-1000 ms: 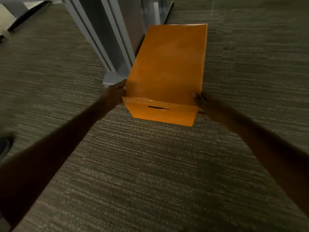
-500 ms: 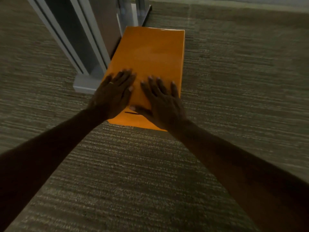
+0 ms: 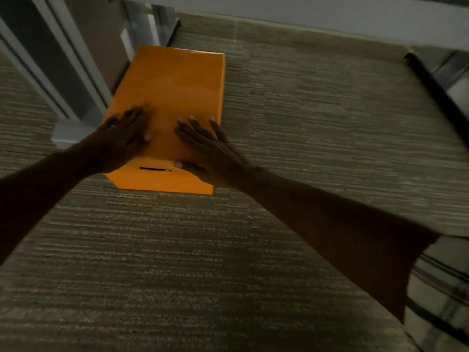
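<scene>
An orange flat-folded paper bag lies on the carpet, its folded bottom flap with a dark slit nearest me. My left hand lies flat on its near left part, fingers straight and pressing down. My right hand presses the near right part with fingers spread, the thumb lying along the fold above the flap. Neither hand grips the bag.
A grey metal furniture leg with a flat foot stands just left of the bag, touching its edge. Striped carpet covers the floor. A pale wall base runs along the back. A dark-edged object sits at far right.
One second ago both hands held the bag by its sides near the fold. They then moved on top and now press it flat. The view has shifted, showing more floor to the right.
</scene>
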`<state>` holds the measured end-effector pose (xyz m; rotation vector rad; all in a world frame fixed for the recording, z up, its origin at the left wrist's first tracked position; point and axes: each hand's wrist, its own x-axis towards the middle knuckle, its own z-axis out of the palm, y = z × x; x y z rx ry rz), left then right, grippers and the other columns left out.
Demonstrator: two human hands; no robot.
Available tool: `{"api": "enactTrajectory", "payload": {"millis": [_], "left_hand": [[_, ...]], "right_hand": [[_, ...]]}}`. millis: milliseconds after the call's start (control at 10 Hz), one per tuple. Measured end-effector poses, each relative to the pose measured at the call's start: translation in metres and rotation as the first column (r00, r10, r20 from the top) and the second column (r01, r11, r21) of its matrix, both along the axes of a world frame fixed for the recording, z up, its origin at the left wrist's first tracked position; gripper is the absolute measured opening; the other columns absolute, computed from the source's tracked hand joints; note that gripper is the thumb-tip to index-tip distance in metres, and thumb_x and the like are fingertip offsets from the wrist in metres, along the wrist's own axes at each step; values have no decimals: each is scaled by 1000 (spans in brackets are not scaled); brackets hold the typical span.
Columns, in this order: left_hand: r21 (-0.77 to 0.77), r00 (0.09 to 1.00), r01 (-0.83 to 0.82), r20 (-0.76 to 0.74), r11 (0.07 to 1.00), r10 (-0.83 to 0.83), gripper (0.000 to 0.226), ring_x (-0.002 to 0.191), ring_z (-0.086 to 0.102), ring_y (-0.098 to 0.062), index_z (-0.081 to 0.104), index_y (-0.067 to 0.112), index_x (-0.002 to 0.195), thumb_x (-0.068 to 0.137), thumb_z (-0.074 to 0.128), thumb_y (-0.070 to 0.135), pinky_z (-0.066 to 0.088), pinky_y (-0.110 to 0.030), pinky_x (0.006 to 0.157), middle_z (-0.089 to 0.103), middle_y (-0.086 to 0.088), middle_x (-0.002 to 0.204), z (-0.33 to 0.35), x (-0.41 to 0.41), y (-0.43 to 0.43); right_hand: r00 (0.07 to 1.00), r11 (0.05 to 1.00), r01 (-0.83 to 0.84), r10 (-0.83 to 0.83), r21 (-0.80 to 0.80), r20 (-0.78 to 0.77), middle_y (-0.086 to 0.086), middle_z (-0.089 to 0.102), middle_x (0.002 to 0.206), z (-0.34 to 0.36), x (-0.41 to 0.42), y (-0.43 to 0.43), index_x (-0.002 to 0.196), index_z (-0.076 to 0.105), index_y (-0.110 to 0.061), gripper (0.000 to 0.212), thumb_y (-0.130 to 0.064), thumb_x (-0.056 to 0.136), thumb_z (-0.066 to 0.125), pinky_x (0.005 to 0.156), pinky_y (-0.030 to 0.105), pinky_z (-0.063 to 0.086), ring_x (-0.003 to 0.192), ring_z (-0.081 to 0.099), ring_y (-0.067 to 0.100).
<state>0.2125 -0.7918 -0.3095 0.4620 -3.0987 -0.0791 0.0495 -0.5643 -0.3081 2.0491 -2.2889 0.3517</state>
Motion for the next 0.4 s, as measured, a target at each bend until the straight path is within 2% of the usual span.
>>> {"api": "enactTrajectory", "payload": {"millis": [100,200,300,400], "left_hand": [[-74,997,75,28,994,-73,79,152,4,-37,9,7,156,97,-3,58,7,-53,118,5,-21,164,2,7,13],[-93,999,20,-46,995,-25,73,152,-15,-16,-6,21,155,95,0,62,-18,-28,116,-4,-7,165,4,17,31],[-94,998,19,-62,995,-25,67,150,-20,-7,-9,27,155,99,6,58,-23,-22,114,2,-9,166,4,24,40],[-13,998,-31,-54,999,30,77,151,-16,-7,7,22,158,94,4,65,-22,-21,114,4,-3,167,3,28,60]], "right_hand": [[1000,1000,14,-14,-23,4,13,25,166,2,4,15,158,26,-7,77,-56,99,41,125,56,10,155,18,32],[996,997,65,-64,-28,56,12,21,167,7,15,32,159,22,-8,75,-54,101,38,124,56,13,156,15,31],[992,995,93,-90,-34,85,11,21,168,11,19,45,159,21,-9,74,-53,102,36,124,56,13,156,13,30],[991,994,91,-84,-67,100,12,20,168,18,21,73,159,21,-8,72,-51,103,36,124,55,12,156,12,30]]}}
